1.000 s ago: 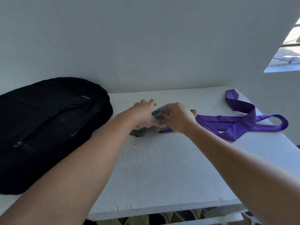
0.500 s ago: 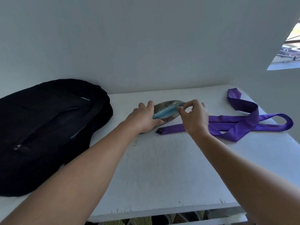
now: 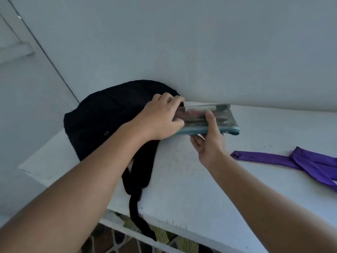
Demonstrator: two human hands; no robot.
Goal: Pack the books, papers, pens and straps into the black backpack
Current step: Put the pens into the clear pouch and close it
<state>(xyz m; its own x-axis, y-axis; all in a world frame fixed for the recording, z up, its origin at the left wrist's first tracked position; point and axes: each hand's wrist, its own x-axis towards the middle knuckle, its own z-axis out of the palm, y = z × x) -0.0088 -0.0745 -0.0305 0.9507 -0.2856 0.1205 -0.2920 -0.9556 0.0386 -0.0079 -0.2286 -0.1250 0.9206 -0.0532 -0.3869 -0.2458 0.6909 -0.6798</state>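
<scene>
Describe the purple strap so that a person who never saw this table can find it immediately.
Start at the white table against the wall, with the black backpack at its left end. Go to the opposite, right side, past both hands holding the pouch. The purple strap lies flat there, untouched, reaching the picture's right edge; it is the only purple thing.

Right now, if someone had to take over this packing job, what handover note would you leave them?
Left hand: fingers curled at the black backpack where the pouch meets it.
Right hand: grip on the clear pouch, held at the backpack's edge above the white table.
Done: pouch brought to the bag; not yet inside.
Left: push the pouch in, then pack the purple strap lying on the table to the right.
</scene>
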